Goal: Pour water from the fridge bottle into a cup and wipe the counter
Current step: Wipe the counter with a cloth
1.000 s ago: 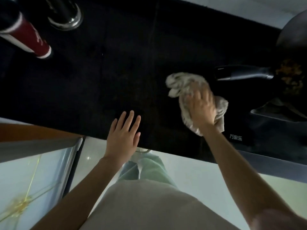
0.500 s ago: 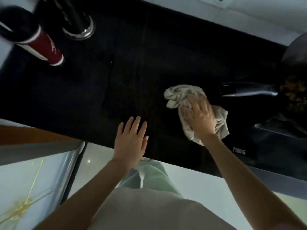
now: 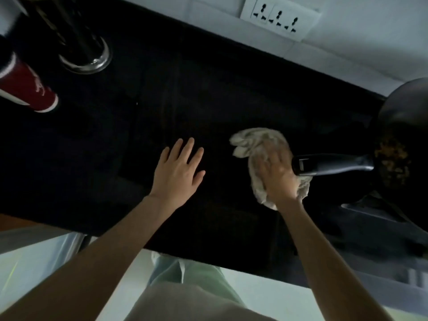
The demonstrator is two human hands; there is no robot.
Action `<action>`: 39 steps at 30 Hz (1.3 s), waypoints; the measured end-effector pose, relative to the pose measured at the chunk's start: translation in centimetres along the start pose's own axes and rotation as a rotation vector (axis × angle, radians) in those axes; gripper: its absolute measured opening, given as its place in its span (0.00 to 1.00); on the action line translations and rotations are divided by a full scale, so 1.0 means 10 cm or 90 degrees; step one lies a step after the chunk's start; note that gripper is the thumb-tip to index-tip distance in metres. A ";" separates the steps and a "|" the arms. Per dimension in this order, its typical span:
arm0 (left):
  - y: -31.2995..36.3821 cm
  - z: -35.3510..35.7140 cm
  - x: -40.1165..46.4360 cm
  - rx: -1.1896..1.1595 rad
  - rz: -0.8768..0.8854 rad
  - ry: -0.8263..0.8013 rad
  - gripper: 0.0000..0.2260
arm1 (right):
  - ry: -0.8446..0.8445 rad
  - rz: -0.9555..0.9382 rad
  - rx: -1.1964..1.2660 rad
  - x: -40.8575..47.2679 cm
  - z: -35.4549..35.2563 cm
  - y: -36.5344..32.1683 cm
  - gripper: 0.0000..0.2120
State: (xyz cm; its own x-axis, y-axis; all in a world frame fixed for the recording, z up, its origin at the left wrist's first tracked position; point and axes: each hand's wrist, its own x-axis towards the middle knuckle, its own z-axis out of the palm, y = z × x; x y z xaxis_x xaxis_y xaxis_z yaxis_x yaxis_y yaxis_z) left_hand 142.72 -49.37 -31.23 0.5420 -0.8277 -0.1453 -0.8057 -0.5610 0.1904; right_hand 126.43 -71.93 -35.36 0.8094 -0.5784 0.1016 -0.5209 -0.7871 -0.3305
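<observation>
A crumpled pale cloth [image 3: 253, 141] lies on the black counter [image 3: 115, 158]. My right hand [image 3: 278, 177] presses flat on top of the cloth, just left of a pan handle. My left hand [image 3: 178, 172] rests flat on the bare counter with fingers spread, a hand's width left of the cloth, holding nothing. A red cup with white bands [image 3: 25, 89] stands at the far left. Beside it stands a dark bottle with a shiny round base [image 3: 85, 54]; its top is out of frame.
A dark frying pan [image 3: 405, 140] with browned food sits at the right, its black handle [image 3: 331, 166] pointing toward my right hand. A white wall socket strip [image 3: 279, 19] is on the back wall. The counter's front edge runs above the pale floor.
The view tilted up, showing more of the back wall and the sockets. My right hand slid the cloth right, close to the pan handle. My left hand moved farther onto the counter.
</observation>
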 end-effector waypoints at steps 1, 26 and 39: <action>0.03 0.01 0.03 0.000 0.004 -0.010 0.25 | 0.008 0.014 0.008 0.20 0.01 0.14 0.21; -0.04 0.22 0.07 0.014 0.000 0.011 0.26 | 0.095 -0.079 -0.025 0.77 0.36 -0.63 0.20; -0.04 0.25 0.06 0.009 -0.010 0.008 0.26 | 0.105 -0.088 -0.042 1.01 0.46 -0.70 0.20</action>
State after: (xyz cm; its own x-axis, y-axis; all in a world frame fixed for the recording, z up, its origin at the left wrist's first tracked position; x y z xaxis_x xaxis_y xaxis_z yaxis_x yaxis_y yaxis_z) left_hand 142.81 -49.63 -33.79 0.5571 -0.8192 -0.1366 -0.8004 -0.5734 0.1746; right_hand 139.52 -71.25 -36.35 0.8219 -0.4873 0.2951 -0.4292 -0.8703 -0.2416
